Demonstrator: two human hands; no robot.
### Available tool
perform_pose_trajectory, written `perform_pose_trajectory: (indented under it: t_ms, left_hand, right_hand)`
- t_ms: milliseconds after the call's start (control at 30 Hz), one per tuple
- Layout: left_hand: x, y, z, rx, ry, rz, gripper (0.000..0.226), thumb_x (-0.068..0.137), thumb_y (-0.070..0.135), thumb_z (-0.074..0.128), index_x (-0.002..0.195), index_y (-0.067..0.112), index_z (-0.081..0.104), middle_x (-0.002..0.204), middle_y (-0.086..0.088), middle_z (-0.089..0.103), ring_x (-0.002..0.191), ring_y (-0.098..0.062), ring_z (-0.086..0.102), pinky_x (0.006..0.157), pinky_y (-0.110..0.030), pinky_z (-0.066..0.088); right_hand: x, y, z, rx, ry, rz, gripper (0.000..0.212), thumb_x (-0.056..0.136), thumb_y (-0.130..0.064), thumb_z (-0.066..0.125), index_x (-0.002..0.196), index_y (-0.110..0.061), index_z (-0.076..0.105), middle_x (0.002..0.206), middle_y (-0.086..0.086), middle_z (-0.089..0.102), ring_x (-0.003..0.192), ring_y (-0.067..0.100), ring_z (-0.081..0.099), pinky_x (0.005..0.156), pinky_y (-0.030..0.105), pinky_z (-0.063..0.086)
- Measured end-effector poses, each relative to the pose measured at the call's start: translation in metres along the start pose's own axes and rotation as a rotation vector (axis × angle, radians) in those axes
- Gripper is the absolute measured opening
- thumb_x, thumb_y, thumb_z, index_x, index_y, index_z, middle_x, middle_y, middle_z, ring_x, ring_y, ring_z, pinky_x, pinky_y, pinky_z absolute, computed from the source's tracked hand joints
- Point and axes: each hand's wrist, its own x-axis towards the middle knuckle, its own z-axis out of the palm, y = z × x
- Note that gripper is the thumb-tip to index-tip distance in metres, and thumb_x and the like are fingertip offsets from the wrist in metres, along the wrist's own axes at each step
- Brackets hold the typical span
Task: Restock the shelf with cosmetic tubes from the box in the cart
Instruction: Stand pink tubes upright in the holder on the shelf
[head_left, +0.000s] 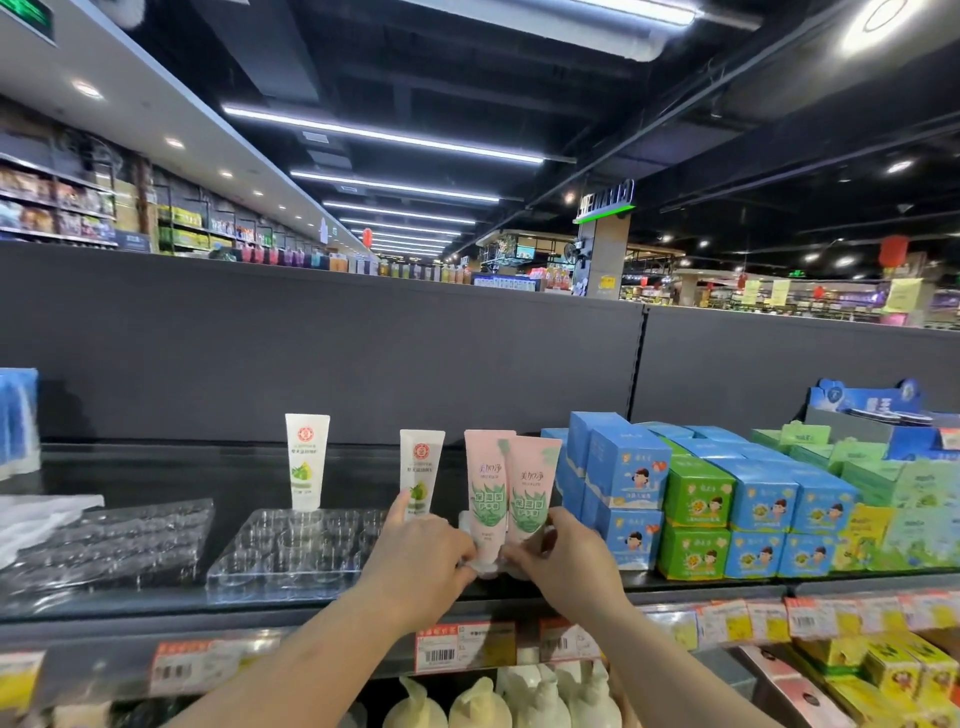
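Two pink tubes with green aloe labels stand cap-down near the front of the dark top shelf (156, 608). My left hand (415, 561) grips the base of the left pink tube (487, 499); its thumb touches a white tube (420, 473) beside it. My right hand (566, 564) holds the base of the right pink tube (531, 493). Another white tube (306, 460) stands further left, at the back of a clear plastic tray (291, 551). The cart and box are out of view.
Stacked blue boxes (626, 475) and green boxes (696, 519) crowd the shelf right of the tubes. A second clear tray (114, 540) lies at left. Price tags (457, 644) line the shelf edge; white pump bottles (524, 696) stand on the shelf below.
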Motion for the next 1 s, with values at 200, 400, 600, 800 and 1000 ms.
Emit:
perform_pose_trajectory:
  t_ms: [200,400,600,800,1000]
  left_hand:
    - [-0.008,-0.003,-0.016,0.022,0.028,0.006,0.027,0.095,0.047,0.047,0.106,0.032,0.066,0.102,0.013,0.067,0.109,-0.01,0.056,0.122,-0.05,0.005]
    - [-0.057,-0.02,-0.034,-0.027,-0.069,-0.101,0.053,0.097,0.056,0.037,0.142,0.029,0.043,0.15,0.004,0.043,0.144,-0.022,0.029,0.121,-0.05,0.009]
    - [-0.164,-0.094,-0.06,0.079,-0.233,-0.207,0.065,0.099,0.054,0.024,0.156,0.024,0.011,0.165,-0.002,-0.002,0.151,-0.028,-0.007,0.121,-0.054,0.0]
    - [-0.359,-0.239,-0.131,0.23,-0.235,-0.517,0.076,0.092,0.068,0.017,0.156,0.028,0.003,0.165,0.0,0.001,0.151,-0.028,0.0,0.12,-0.053,0.003]
    - [-0.561,-0.352,-0.23,0.282,-0.244,-0.908,0.077,0.094,0.068,0.021,0.157,0.026,0.002,0.165,-0.001,-0.005,0.151,-0.029,-0.002,0.12,-0.054,0.003]
  right_hand:
    - [-0.006,-0.009,-0.012,0.08,-0.006,0.023,0.052,0.08,-0.05,0.073,0.124,-0.03,0.052,0.116,-0.012,0.065,0.108,0.015,0.06,0.084,0.032,0.052]
    - [-0.067,-0.037,-0.029,0.027,0.119,0.086,0.062,0.093,-0.053,0.054,0.14,-0.015,0.044,0.134,0.003,0.058,0.12,0.021,0.054,0.089,0.031,0.044]
    - [-0.161,-0.125,0.044,-0.445,-0.08,-0.12,0.071,0.097,-0.061,0.026,0.155,-0.022,0.016,0.163,0.0,0.011,0.151,0.025,-0.001,0.121,0.048,0.0]
    - [-0.255,-0.291,0.17,-0.472,-0.298,-0.38,0.075,0.095,-0.067,0.02,0.156,-0.027,0.005,0.164,0.006,-0.002,0.15,0.032,-0.01,0.118,0.057,-0.007]
    - [-0.365,-0.492,0.282,-0.34,-0.452,-0.686,0.078,0.092,-0.069,0.022,0.156,-0.026,0.01,0.164,0.007,0.005,0.15,0.034,-0.003,0.119,0.056,-0.002]
